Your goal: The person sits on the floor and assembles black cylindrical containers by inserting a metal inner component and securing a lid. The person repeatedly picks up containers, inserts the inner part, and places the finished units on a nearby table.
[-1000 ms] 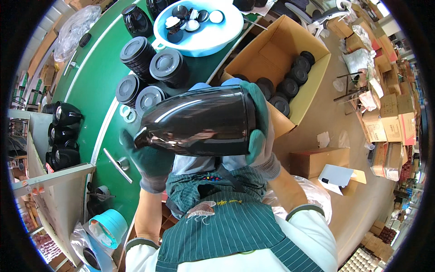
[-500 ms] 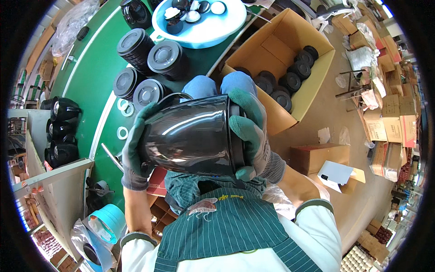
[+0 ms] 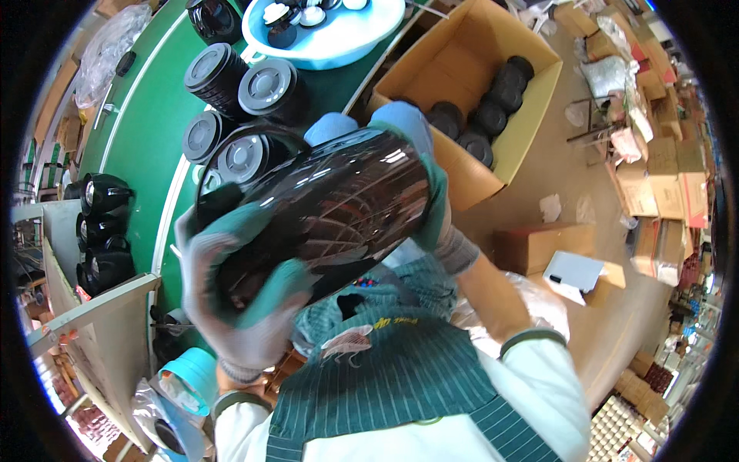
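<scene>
Head view: glossy black vessel [image 3: 323, 215] held up close to camera, above green table [image 3: 146, 138], tilted diagonally; earlier it lay nearly level and sat lower in view. Left hand [image 3: 231, 300], gloved, grip wrapped around lower end, fingers now spread over body. Right hand [image 3: 431, 200] grip clasped on upper end, shifted rightward since earlier frame. Grey-lidded black containers [image 3: 246, 85] on table behind. Open cardboard box [image 3: 493, 92] of black parts to right, unchanged.

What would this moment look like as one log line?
left hand: grips black kettle body | right hand: grips it | behind: green table, cardboard box
</scene>
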